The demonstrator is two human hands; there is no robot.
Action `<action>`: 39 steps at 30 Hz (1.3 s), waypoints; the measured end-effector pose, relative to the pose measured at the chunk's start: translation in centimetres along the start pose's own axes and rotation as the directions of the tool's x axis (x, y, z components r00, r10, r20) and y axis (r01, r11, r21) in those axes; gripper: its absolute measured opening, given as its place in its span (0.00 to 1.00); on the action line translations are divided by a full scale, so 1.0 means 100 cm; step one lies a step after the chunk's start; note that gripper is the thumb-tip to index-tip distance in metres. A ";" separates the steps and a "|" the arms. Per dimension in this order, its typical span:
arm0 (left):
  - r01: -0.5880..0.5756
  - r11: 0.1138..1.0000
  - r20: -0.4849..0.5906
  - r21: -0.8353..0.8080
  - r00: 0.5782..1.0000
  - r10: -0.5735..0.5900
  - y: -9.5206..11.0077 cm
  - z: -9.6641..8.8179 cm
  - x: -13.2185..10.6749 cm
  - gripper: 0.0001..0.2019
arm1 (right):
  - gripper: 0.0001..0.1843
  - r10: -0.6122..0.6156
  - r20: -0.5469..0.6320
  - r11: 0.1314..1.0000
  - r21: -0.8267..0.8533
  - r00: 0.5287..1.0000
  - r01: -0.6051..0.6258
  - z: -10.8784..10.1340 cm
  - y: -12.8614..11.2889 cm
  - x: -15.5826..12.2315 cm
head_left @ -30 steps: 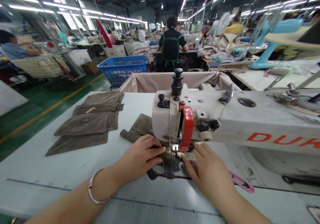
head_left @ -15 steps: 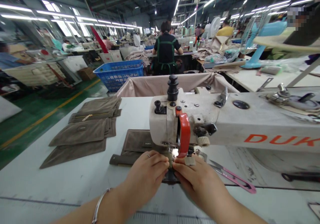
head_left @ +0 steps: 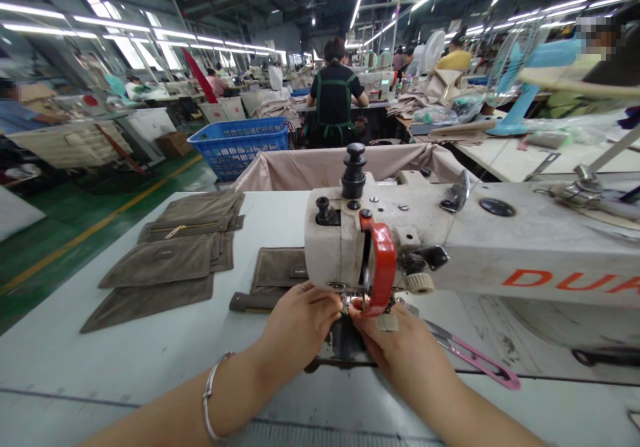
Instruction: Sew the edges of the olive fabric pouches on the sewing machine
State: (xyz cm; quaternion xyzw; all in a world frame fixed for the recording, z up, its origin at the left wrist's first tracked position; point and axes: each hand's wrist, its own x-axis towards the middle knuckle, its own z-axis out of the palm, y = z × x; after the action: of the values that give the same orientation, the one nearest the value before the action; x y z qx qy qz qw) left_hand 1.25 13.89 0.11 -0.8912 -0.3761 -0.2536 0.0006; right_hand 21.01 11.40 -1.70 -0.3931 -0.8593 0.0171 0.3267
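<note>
A grey-brown fabric pouch (head_left: pixel 276 268) with a small dark label lies partly under the head of a white sewing machine (head_left: pixel 330 254). Its near edge carries a zipper strip (head_left: pixel 253 302). My left hand (head_left: pixel 303 320) is closed, fingers pressed together on the work just left of the needle area. Opposite it my right hand (head_left: pixel 400 340) pinches the work at the presser foot, its fingertips partly behind the red guard (head_left: pixel 384 267). The stretch of fabric between both hands is mostly hidden. Pink-handled thread snips (head_left: pixel 483 364) lie to the right of my right hand.
More grey-brown pouches (head_left: pixel 160 260), some with zippers, are stacked on the table's left. Behind the machine stands a fabric-lined bin (head_left: pixel 295 169), with a blue crate (head_left: pixel 240 144) beyond. A person (head_left: pixel 334 94) sits ahead, back turned. A printed ruler (head_left: pixel 300 432) runs along the front.
Both hands have moved slightly forward, their fingertips closer to the needle, and the pouch has shifted away with them. The dark plate below the hands shows more. The view has shifted slightly.
</note>
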 end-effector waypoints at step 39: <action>-0.005 1.000 -0.077 0.019 0.997 0.007 -0.034 0.027 -0.017 0.11 | 0.03 0.057 0.049 0.980 -0.195 0.997 -0.046 0.003 -0.007 0.010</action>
State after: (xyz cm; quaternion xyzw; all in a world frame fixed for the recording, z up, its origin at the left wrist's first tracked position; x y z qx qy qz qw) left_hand -0.83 15.70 -3.71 -0.8818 -0.3755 -0.2844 0.0242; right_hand 19.89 11.69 -1.22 -0.4444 -0.8551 -0.0474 0.2629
